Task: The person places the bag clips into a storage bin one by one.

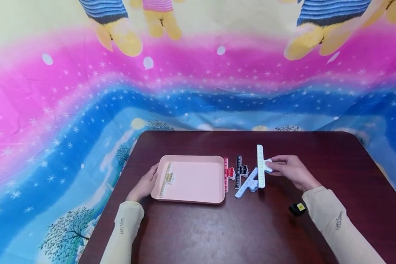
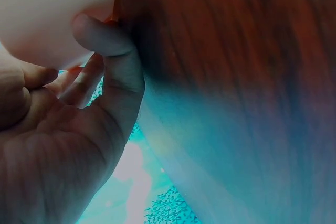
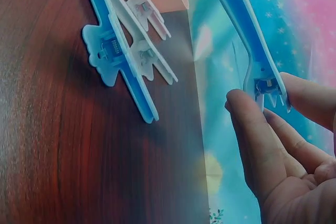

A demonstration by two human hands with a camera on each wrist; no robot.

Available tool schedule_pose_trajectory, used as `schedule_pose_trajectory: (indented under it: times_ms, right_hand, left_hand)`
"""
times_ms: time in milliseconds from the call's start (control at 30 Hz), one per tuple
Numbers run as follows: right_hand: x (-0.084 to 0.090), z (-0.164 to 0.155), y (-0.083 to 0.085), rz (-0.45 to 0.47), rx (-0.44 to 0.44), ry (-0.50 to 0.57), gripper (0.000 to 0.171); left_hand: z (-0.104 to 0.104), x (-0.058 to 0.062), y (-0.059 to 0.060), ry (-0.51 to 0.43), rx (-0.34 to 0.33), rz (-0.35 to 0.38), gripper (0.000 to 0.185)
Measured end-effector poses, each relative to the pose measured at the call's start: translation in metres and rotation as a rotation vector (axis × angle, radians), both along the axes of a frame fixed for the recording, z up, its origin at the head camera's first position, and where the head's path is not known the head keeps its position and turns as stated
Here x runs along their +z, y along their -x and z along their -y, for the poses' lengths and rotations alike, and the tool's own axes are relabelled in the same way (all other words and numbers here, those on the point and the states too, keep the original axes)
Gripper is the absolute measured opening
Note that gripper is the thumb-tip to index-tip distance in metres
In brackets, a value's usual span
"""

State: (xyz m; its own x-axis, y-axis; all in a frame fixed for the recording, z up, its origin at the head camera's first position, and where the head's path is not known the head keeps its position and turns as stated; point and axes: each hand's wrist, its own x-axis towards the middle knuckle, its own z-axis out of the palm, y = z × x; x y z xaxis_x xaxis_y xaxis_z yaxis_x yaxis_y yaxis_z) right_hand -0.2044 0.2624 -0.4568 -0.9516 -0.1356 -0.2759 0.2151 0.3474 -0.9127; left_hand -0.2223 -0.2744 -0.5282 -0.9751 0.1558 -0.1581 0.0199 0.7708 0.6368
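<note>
A pink tray point(image 1: 198, 198) lies on the dark brown table point(image 1: 217, 231). My left hand point(image 1: 150, 178) grips its left rim; in the left wrist view the thumb point(image 2: 105, 40) curls over the tray edge point(image 2: 52, 9). A yellowish ruler clip point(image 1: 166, 178) lies inside the tray. My right hand point(image 1: 273, 165) pinches the handle of a white ruler clip point(image 1: 260, 161) just right of the tray; the clip point(image 3: 239, 24) is lifted. A light blue clip point(image 1: 246, 184), a black clip point(image 1: 239, 171) and a red clip point(image 1: 227, 174) lie between it and the tray.
A colourful patterned cloth point(image 1: 69, 110) hangs behind and beside the table. The table's left edge runs close to my left forearm. Bare wood shows in front of the tray and to the right of my right hand.
</note>
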Motion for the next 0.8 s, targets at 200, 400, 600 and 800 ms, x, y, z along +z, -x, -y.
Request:
schedule_pose_trajectory:
  times_ms: [200,400,600,800]
  right_hand:
    - [0.0,0.009,0.0,-0.01,0.006,0.002,0.056]
    - [0.001,0.017,0.004,-0.007,-0.001,0.028,0.054]
    - [0.004,0.025,0.009,-0.005,0.021,-0.004,0.054]
    - [0.011,0.036,0.016,-0.001,0.036,-0.006,0.053]
  left_hand:
    - [-0.001,0.0,-0.001,-0.009,0.004,0.003,0.054]
    - [-0.001,0.001,-0.001,-0.012,-0.001,-0.007,0.054]
    - [-0.002,0.004,-0.003,-0.011,-0.002,-0.001,0.054]
    - [-0.002,0.005,-0.003,0.0,-0.002,-0.002,0.054]
